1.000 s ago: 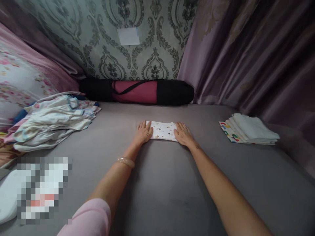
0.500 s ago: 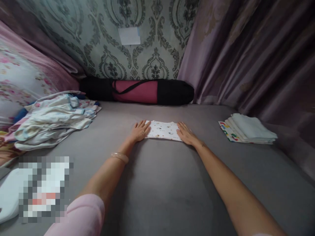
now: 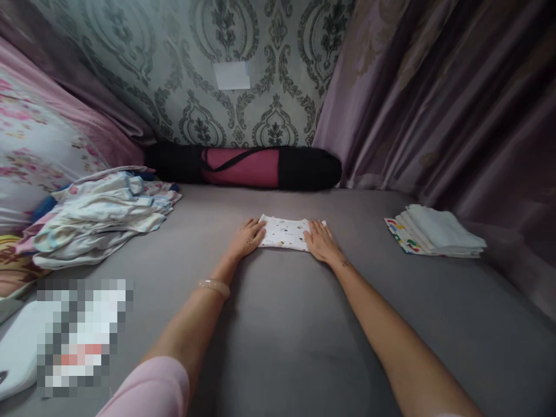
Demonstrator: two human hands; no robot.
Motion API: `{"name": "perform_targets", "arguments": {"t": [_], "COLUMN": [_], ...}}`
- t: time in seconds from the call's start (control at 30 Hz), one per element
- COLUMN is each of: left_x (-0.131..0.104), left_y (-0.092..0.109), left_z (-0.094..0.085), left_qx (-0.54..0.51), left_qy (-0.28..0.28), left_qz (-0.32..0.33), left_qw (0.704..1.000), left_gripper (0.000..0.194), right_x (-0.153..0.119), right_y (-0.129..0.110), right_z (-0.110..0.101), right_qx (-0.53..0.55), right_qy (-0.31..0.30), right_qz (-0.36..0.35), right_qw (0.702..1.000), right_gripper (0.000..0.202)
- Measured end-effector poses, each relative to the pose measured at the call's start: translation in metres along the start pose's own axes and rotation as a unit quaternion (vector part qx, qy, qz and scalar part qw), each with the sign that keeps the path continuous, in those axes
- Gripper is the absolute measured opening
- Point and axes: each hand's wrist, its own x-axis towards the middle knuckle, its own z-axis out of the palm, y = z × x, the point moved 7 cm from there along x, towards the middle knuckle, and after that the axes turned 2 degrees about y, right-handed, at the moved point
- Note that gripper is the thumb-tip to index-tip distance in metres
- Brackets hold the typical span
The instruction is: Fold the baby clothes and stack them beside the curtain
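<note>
A small folded white cloth (image 3: 284, 233) with a scattered print lies flat on the grey bed sheet (image 3: 278, 324). My left hand (image 3: 248, 236) rests at its left edge, fingers extended, with a bangle on that wrist. On the cloth's right part lies my right hand (image 3: 321, 240), palm down with the fingers stretched out, covering some of that side. Neither hand grips the cloth.
A loose heap of clothes (image 3: 99, 214) is at the left, and a folded stack of cloths (image 3: 438, 230) at the right. A black and pink long bag (image 3: 243, 167) lies along the wall. A white object (image 3: 26, 341), partly pixelated, sits lower left.
My right hand has shifted left and now lies further over the cloth. My left hand stays at the left edge. The view has tilted slightly upward.
</note>
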Motion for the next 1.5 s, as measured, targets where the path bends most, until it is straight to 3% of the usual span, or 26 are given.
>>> {"name": "perform_targets", "arguments": {"t": [0.13,0.3,0.4,0.47,0.6,0.8,1.0,1.13,1.23,1.37,1.5], "left_x": [0.001,0.000,-0.001,-0.001,0.001,0.000,0.002,0.003,0.002,0.001,0.000], "left_y": [-0.001,-0.002,-0.004,-0.004,-0.004,-0.004,-0.009,-0.007,-0.004,-0.001,-0.006], "left_z": [0.000,-0.001,-0.001,-0.001,-0.001,-0.004,-0.002,-0.005,-0.009,-0.013,-0.015], "left_qx": [0.003,-0.017,-0.035,-0.045,-0.047,-0.060,-0.081,-0.099,-0.105,-0.118,-0.145], "left_qy": [0.006,0.010,0.017,0.024,0.030,0.047,0.063,0.076,0.081,0.081,0.100], "left_qz": [0.008,0.001,-0.006,-0.004,0.000,-0.003,0.001,0.010,0.013,0.010,-0.031], "left_qw": [1.000,1.000,0.999,0.999,0.998,0.997,0.995,0.992,0.991,0.990,0.984], "left_gripper": [0.054,0.054,0.055,0.055,0.055,0.051,0.048,0.044,0.041,0.041,0.043], "right_x": [0.002,0.004,0.006,0.007,0.007,0.008,0.019,0.031,0.034,0.034,0.035], "right_y": [0.005,0.000,-0.020,-0.043,-0.070,-0.067,-0.072,-0.099,-0.115,-0.120,-0.116], "right_z": [0.005,-0.003,-0.016,-0.022,-0.013,-0.003,-0.008,-0.014,-0.006,0.006,0.010], "right_qx": [-0.004,-0.007,-0.004,0.012,0.041,0.026,0.042,0.048,0.048,0.039,0.041], "right_qy": [-0.015,-0.066,-0.041,-0.013,-0.022,-0.027,-0.098,-0.061,-0.040,-0.014,-0.037], "right_qz": [-0.002,0.014,0.006,-0.035,-0.073,-0.061,-0.052,-0.093,-0.105,-0.098,-0.102], "right_qw": [1.000,0.998,0.999,0.999,0.996,0.997,0.993,0.993,0.992,0.994,0.993], "right_gripper": [0.065,0.064,0.060,0.060,0.057,0.053,0.056,0.058,0.059,0.058,0.058]}}
